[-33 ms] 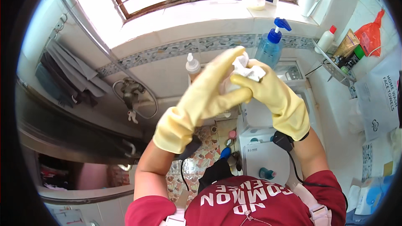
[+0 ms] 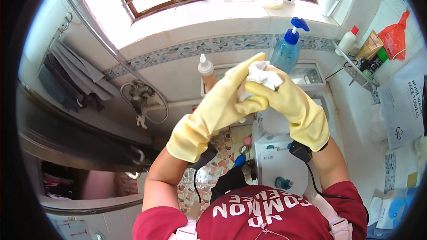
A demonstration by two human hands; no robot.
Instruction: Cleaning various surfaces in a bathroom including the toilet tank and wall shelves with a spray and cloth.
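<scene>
Both my hands wear yellow rubber gloves and meet in front of me, above the washing area. My right hand is closed on a crumpled white cloth or tissue, pinned under its thumb. My left hand curves in from the other side, its fingers reaching up to the cloth and its thumb against the right hand. A pale, see-through thing shows in the gap between the hands, mostly hidden by the gloves. I cannot make out what it is.
Behind the hands stand a blue pump bottle and a smaller pump bottle. To the right, a corner rack holds toiletries. A hose and tap are on the left wall. White appliances stand below, with a teal bottle on top.
My left hand has shifted slightly right, its fingertips sliding along the cloth, and the small pump bottle behind it shows more. The right hand has barely moved.
</scene>
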